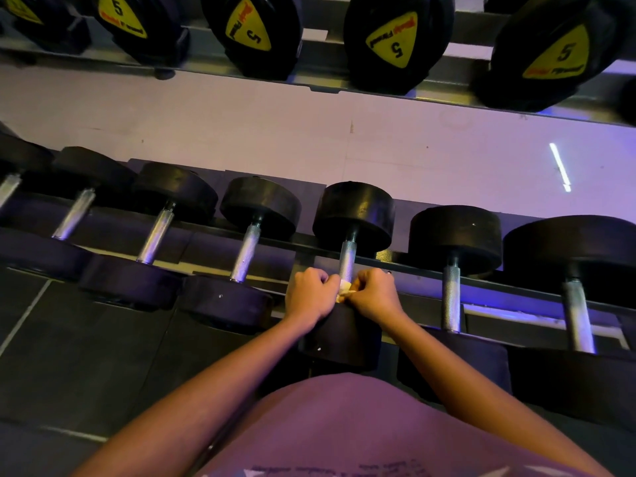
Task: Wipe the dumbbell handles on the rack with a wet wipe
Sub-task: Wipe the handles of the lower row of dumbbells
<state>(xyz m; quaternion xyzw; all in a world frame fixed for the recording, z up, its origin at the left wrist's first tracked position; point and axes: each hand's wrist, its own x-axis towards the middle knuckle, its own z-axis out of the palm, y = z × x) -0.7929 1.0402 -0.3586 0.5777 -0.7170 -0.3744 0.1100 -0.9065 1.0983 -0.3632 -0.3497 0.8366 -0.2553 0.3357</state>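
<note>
- Both your left grip [311, 297] and right grip [375, 296] are curling narrow, pinching the wipe [344, 289] from either side.
- You are holding the wipe bunched against the near end of one handle [347, 258], just above its near head.
- That dumbbell is lying across the lower rack [420, 274], among others.
- Dumbbells marked 5 [253, 27] are sitting on the shelf above.

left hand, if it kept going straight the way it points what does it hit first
The left hand points up and right, its fingers on the wipe at the handle. It would likely press into those at once; the right hand sits just beyond.
</note>
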